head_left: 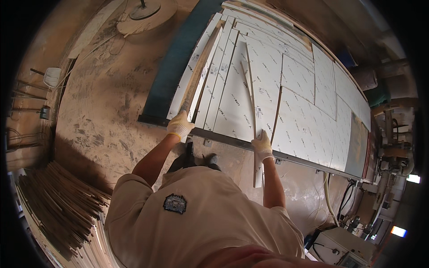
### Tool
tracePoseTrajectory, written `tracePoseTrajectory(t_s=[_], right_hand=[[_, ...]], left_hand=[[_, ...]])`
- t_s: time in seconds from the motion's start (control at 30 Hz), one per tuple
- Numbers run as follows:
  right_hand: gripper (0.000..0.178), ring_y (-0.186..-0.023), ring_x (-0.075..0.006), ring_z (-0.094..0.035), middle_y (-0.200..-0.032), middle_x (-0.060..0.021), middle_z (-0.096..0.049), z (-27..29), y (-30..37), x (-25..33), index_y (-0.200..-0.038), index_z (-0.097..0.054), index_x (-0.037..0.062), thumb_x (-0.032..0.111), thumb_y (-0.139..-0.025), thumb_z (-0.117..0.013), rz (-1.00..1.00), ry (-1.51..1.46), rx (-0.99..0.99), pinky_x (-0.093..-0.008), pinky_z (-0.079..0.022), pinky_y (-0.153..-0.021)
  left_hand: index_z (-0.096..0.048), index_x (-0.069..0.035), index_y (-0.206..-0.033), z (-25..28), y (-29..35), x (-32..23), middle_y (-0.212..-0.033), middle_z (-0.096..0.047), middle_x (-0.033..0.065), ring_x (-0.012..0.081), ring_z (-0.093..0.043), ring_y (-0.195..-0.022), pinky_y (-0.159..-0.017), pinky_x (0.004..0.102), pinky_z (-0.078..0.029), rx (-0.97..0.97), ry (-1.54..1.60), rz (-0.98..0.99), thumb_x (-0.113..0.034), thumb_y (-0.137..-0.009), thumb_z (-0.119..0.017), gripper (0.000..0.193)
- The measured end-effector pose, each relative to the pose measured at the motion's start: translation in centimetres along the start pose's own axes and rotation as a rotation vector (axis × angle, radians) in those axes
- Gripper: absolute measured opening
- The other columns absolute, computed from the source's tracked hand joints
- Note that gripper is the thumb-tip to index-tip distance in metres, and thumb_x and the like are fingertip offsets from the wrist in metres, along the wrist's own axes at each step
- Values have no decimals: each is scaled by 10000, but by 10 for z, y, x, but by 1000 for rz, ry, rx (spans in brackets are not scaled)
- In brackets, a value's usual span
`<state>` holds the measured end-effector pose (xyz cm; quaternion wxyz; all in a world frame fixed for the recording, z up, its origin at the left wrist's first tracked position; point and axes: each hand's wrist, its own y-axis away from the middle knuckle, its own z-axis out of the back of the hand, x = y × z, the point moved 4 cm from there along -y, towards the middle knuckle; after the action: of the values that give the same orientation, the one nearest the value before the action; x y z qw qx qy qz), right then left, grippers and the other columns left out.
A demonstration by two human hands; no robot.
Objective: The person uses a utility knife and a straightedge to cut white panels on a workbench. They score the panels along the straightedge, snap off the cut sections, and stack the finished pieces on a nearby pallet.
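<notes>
My left hand (179, 125), in a pale knitted glove, is closed round the near end of a long narrow board (202, 67) with a brown wood-coloured edge, at the left side of the worktable (223, 138). My right hand (262, 145), gloved too, grips a narrow white strip (258, 172). That strip lies slanting across the panels, and its near end sticks out past the table's front edge. White film-covered panels (304, 120), cut into pieces of several sizes, cover the tabletop under and around both hands. My fingertips are partly hidden.
A dark green surface (172, 67) runs along the table's left side. Thin boards (58, 205) are stacked at my lower left. Hoses and cables (330, 201) hang at the right, by a light cabinet (344, 245). Dusty floor (103, 102) stretches to the left.
</notes>
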<state>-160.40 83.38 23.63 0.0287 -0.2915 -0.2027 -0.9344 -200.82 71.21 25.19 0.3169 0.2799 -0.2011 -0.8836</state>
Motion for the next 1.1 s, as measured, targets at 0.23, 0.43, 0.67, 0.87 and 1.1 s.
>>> tracePoseTrajectory(t_s=[0.23, 0.43, 0.67, 0.87, 1.1], right_hand=[[878, -1260, -468, -620, -1300, -348, -641, -5, -7, 67, -1534, -388, -50, 274, -782, -704, 141, 39, 141, -442, -485, -1082], [700, -1162, -468, -662, -1198, -331, -677, -11, -41, 109, -1381, -469, -40, 308, -825, -715, 188, 104, 243, -476, -516, -1008], [689, -1175, -453, -664, -1182, -336, -680, 29, 71, 89, -1424, -446, -16, 240, -841, -710, 367, 234, 596, -473, -520, -1003], [788, -1176, -441, -670, -1243, -320, -673, 27, 6, 90, -1490, -422, -36, 266, -821, -711, 273, 67, 423, -443, -522, -1015], [645, -1133, -459, -676, -1213, -270, -694, 20, -21, 1, -1378, -500, 30, 255, -819, -731, 21, 118, 100, -507, -539, -981]], left_hand=[[-316, 8, -1350, -21, 77, -32, -1225, -630, 366, 522, -652, -1113, -965, 582, -514, 43, 129, -54, -265, -971, -604, 549], [-351, 29, -1361, -21, 108, -60, -1239, -656, 326, 496, -658, -1160, -997, 578, -517, -31, 8, -47, -184, -992, -562, 475], [-335, 17, -1386, -22, 120, -72, -1325, -606, 338, 501, -625, -1210, -1022, 575, -501, -41, -53, -7, -202, -975, -597, 534], [-424, -34, -1382, -48, 104, -24, -1316, -619, 332, 511, -596, -1233, -1014, 532, -496, -116, 54, -37, -275, -945, -599, 529], [-617, 2, -1115, -84, 82, 26, -894, -666, 101, 207, -642, -747, -673, 374, -542, -249, 514, -161, -201, -868, -757, 349]])
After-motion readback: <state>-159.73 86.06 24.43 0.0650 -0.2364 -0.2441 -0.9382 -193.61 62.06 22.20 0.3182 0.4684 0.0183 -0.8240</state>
